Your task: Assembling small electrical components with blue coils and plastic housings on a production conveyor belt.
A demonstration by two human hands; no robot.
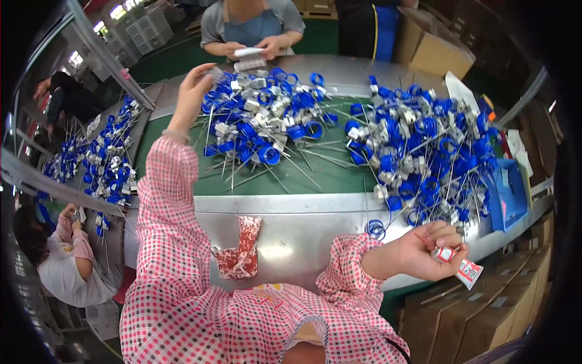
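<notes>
My left hand [193, 96] reaches to the far left edge of a pile of blue coiled wires with white blocks and thin metal rods [260, 115]. Its fingers are curled around a small pale part [214, 74], too blurred to name exactly. At the right, my right hand [424, 252] is closed around a small red and white squeeze tube [469, 273], whose flat end sticks out past the fingers. That hand hovers by the front edge of a second, larger pile of the same coiled parts [436, 142].
A red and white mottled cloth piece [239, 252] lies on the metal table edge [291, 227]. A blue bin [508, 194] stands right, above cardboard boxes [485, 297]. Across the table a person [254, 30] handles a white item. Another person [76, 261] works at left beside more coiled parts [100, 155].
</notes>
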